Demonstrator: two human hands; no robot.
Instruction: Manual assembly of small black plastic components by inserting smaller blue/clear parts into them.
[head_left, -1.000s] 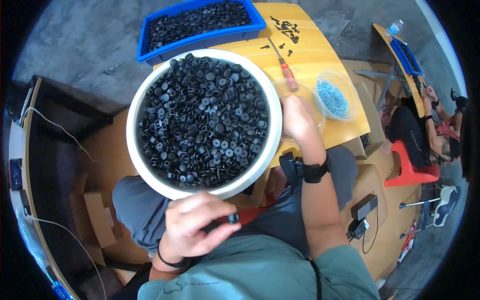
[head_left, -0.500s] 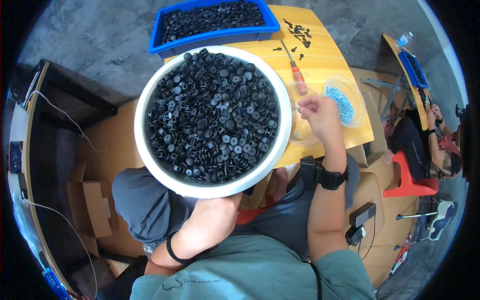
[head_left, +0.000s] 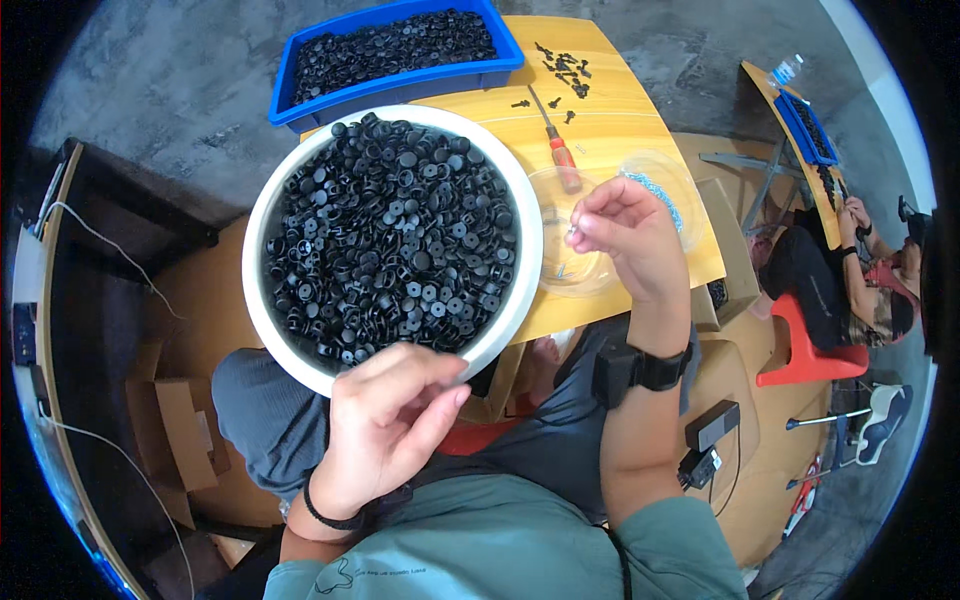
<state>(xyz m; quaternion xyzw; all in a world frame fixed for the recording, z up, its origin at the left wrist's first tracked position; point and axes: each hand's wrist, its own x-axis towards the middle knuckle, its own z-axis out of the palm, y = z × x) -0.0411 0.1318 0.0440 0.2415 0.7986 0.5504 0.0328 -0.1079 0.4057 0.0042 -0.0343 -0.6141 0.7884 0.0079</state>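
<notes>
A large white bowl heaped with small black plastic caps rests at the table's near left, over my lap. My left hand is at the bowl's near rim, its thumb and forefinger apart with nothing visible between them. To the right of the bowl, my right hand pinches a small silvery screw between thumb and fingertips. Below that hand lies a clear shallow dish with a few small screws in it. A second clear tub of bluish screws is partly hidden behind the hand.
A blue tray of black caps stands at the far left. A red-handled screwdriver and several black parts lie on the wooden table. Another person sits at a table far right, near a red stool.
My left hand has come up from under the bowl's near rim, its fingers now showing. My right hand has drawn nearer to me. The whole view has shifted a little.
</notes>
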